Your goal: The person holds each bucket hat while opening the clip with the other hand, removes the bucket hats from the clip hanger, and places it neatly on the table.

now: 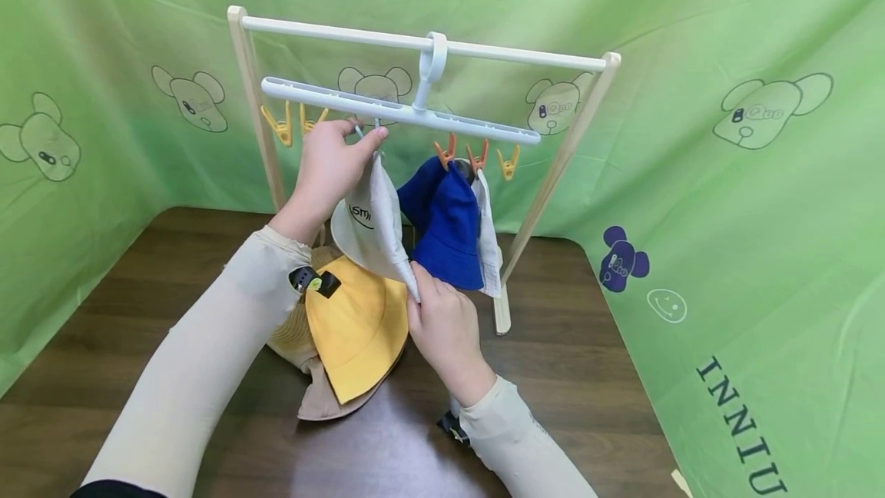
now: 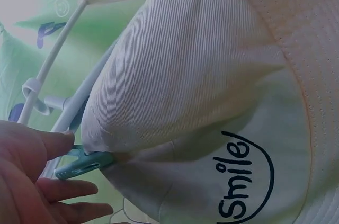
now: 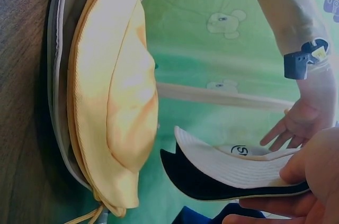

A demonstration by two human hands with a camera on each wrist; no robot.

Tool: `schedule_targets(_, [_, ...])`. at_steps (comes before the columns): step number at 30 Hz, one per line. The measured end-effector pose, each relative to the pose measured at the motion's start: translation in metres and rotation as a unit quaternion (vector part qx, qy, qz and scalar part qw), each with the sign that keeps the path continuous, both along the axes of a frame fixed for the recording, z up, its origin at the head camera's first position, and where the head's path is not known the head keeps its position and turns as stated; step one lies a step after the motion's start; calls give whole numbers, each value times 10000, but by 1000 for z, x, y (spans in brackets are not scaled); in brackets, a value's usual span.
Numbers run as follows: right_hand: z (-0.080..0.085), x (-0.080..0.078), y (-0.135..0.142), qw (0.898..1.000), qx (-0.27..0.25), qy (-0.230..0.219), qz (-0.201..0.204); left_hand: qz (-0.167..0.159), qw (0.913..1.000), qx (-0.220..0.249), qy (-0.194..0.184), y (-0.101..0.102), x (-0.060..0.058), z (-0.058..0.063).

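A white bucket hat [image 1: 387,214] with "smile" lettering hangs below the left half of a pale blue clip hanger [image 1: 477,127]. At the top of its crown, my left hand [image 1: 330,167] pinches a teal clip [image 2: 87,163], whose jaws meet the cloth in the left wrist view. Lower down, my right hand [image 1: 451,329] grips the brim between thumb and fingers; the right wrist view shows the brim's dark underside [image 3: 196,181]. To the right, orange clips [image 1: 445,151] hold a blue bucket hat [image 1: 449,233] and another white hat [image 1: 488,237], partly hidden.
A wooden rack with a white rod [image 1: 332,31] carries the hanger. Yellow clips [image 1: 282,127] dangle at both hanger ends. A yellow hat [image 1: 362,329] lies on a beige hat [image 1: 321,402] and a woven straw hat [image 1: 293,333] on the brown table [image 1: 567,406]. Green printed cloth surrounds it.
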State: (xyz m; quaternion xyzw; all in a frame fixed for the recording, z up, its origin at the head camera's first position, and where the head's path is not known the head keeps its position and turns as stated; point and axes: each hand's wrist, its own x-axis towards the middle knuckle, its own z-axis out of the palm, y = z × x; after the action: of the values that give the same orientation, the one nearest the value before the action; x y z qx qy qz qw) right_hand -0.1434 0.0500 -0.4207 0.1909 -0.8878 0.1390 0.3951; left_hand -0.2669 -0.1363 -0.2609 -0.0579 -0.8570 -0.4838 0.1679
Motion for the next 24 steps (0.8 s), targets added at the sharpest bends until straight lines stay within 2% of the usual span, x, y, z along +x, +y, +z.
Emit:
schedule_targets(9, [-1,-1,0,10000,-7,9,1,442,9947,-793,491,1,2,-1])
schedule_targets(14, [-1,-3,1,10000,34,73,-17,654,9918,-895,644,2,4,-2])
schedule_targets(20, [-2,-3,1,10000,58,15,-77,776,9877,-887,1027,4,5,-4])
schedule_targets(24, [-2,-2,1,9999,89,57,-82,831,9869,-1081,862,5,8,-4])
